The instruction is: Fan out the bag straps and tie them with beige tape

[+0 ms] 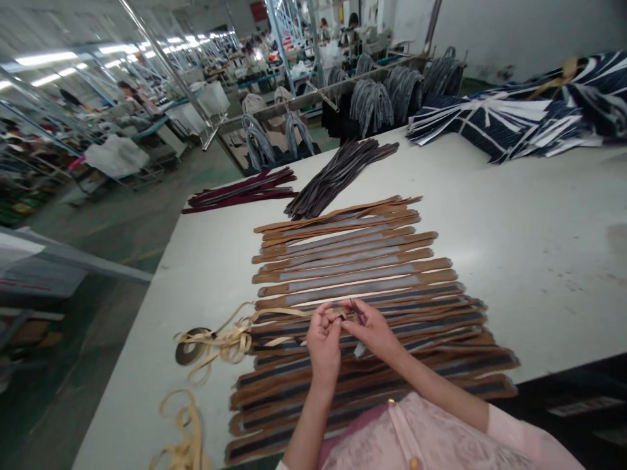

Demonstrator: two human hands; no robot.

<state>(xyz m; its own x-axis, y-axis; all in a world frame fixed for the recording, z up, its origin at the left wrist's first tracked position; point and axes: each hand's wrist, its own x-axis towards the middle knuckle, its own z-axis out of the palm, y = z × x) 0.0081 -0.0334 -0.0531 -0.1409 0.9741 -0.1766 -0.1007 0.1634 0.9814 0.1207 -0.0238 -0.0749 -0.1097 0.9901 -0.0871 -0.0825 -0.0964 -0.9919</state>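
Note:
My left hand [324,336] is closed in a pinch on the end of a tan ribbon [284,312], which trails left across the table. A tiny black piece [341,317] shows at the fingertips. Close beside it, my right hand [375,331] is closed around a slim dark tool [358,312] that looks like small thread snips, partly hidden by the fingers. A pale grey-blue bit [360,350] shows below that hand. Under both hands lie rows of brown fabric strips [353,277] with grey or dark centres, side by side.
On the left are a dark tape roll [190,346] and loose tan ribbon [189,424]. Dark grey strips [337,176] and maroon strips [242,189] lie at the table's far edge. Navy-and-white bundles [494,124] are piled at right. Grey bundles [371,104] hang on a rail beyond.

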